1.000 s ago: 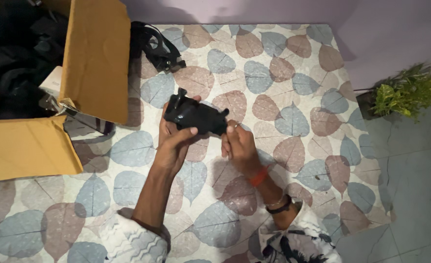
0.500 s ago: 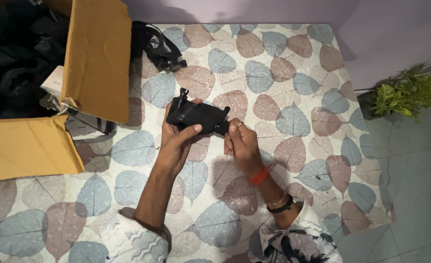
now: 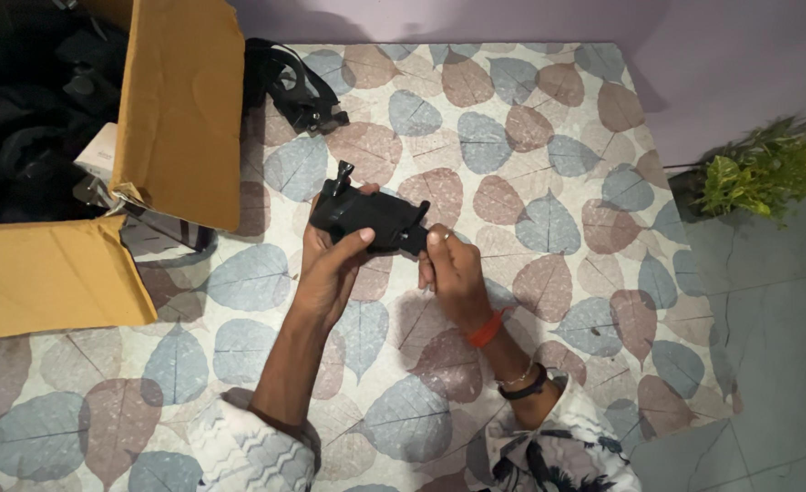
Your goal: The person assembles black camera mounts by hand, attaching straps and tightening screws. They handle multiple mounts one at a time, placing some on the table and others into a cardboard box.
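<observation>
Black clamp mount between both hands (leaf-print mat beneath)

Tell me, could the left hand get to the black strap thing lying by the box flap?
Probably yes: the black strap lies uncovered on the mat, but the left hand grips the black mount.
</observation>
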